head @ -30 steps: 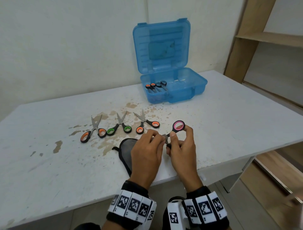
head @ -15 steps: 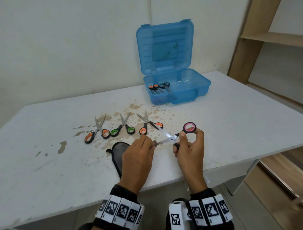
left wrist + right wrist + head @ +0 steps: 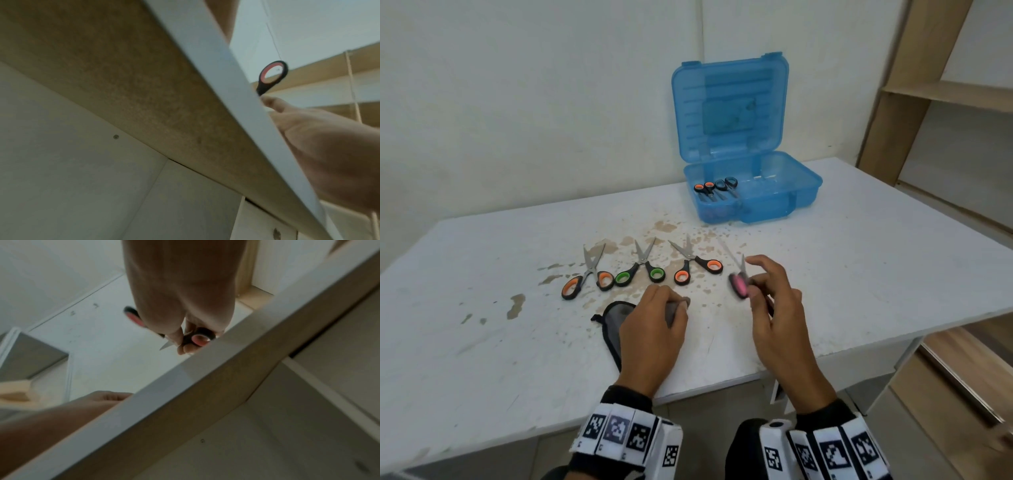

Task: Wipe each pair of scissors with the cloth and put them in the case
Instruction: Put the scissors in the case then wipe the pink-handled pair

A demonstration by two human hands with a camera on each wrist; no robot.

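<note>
Your right hand [image 3: 774,301] pinches the pink-handled scissors [image 3: 738,282], centre-right of the head view, blades pointing up toward the case [image 3: 804,192]; they're blurred, so can't tell if blades are together. Your left hand [image 3: 654,329] is curled round the grey cloth [image 3: 616,318] at lower centre. Progress: 2 pairs w/ handles showing already lie in the case's left part. 3 more pairs [image 3: 642,269] sit in a row mid-frame on the table [image 3: 482,342], unwiped by the look of it. So approx. 4 left incl. the one you're holding
</note>
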